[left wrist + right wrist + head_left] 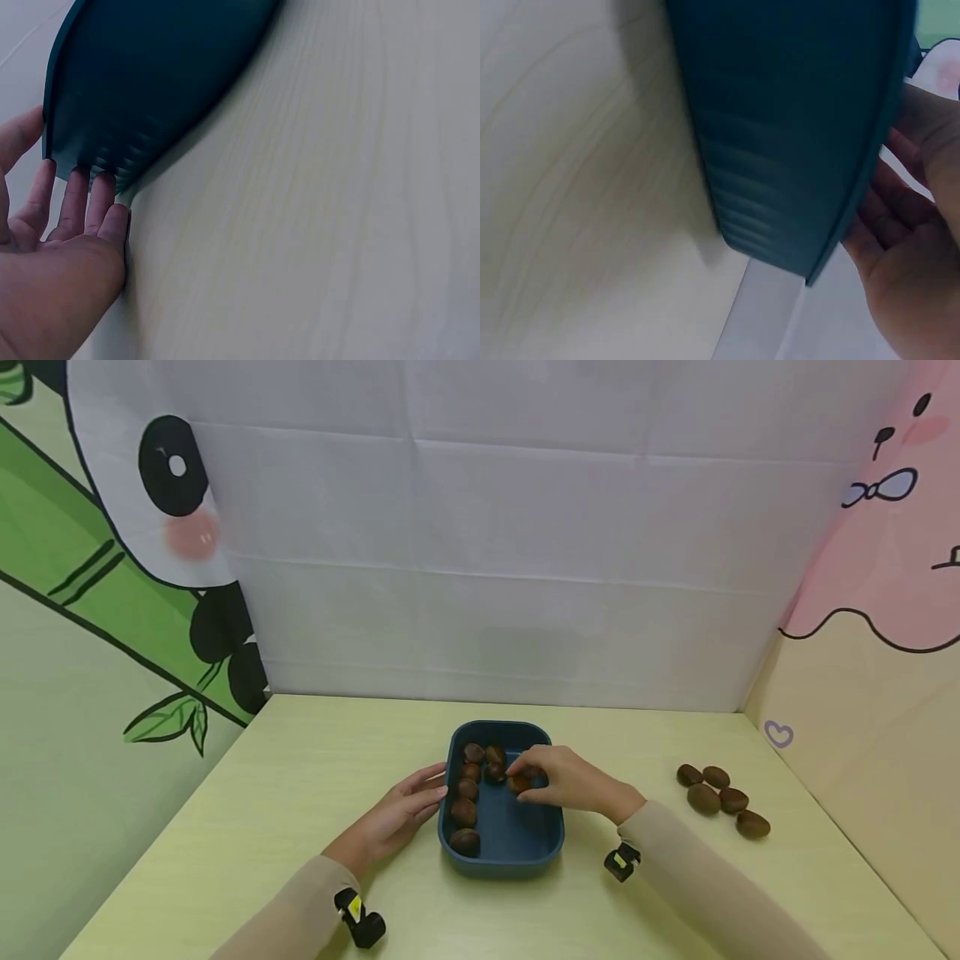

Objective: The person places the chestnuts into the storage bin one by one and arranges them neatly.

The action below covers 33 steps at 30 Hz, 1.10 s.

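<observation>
A dark blue rectangular bin (517,852) stands on the table with several brown chestnuts (464,812) inside, lined up along its left side and grouped near the far end. My left hand (397,814) touches the bin's left wall with extended fingers; in the left wrist view its fingertips (103,184) meet the ridged wall. Over the bin's right rim reaches my right hand (573,781), pinching a chestnut (518,784) between thumb and fingers inside the bin. The right wrist view shows the bin's outer wall (780,150) hiding those fingertips.
Several loose chestnuts (703,798) lie in a cluster on the pale yellow table (337,735), to the right of the bin. A white cloth backdrop (525,568) rises behind the table, with cartoon-printed panels on both sides.
</observation>
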### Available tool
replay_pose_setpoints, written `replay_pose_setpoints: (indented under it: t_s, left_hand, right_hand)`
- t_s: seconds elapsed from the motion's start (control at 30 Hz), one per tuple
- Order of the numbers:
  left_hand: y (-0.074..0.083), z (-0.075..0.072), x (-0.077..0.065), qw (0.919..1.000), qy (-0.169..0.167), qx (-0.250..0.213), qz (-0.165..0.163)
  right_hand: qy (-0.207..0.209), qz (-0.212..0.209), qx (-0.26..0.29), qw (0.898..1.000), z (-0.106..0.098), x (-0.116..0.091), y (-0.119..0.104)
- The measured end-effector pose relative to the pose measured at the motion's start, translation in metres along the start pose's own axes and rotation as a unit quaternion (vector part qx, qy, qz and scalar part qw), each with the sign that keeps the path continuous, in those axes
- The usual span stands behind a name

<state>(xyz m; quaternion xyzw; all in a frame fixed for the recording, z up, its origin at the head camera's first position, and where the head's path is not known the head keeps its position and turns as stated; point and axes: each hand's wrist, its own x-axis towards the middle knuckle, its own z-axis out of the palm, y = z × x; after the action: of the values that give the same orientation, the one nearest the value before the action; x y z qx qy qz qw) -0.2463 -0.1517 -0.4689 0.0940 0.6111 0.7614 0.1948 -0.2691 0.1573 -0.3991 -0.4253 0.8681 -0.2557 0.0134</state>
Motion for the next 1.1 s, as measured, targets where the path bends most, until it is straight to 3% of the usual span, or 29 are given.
replay_pose_setpoints:
  t_s: [0.37, 0.73, 1.1]
  left_hand:
    - [0.002, 0.001, 0.002, 1.0, 0.0, -0.004, -0.004]
    - [0.001, 0.002, 0.0, 0.9999, -0.01, 0.0, 0.003]
    - [0.001, 0.0, 0.0, 1.0, -0.002, -0.009, 0.0]
  right_hand:
    - [-0.016, -0.005, -0.022, 1.0, 0.024, 0.029, 0.0]
    - [-0.021, 0.021, -0.066, 0.997, 0.033, 0.034, -0.003]
    - [-0.005, 0.015, -0.05, 0.999, 0.034, 0.035, -0.005]
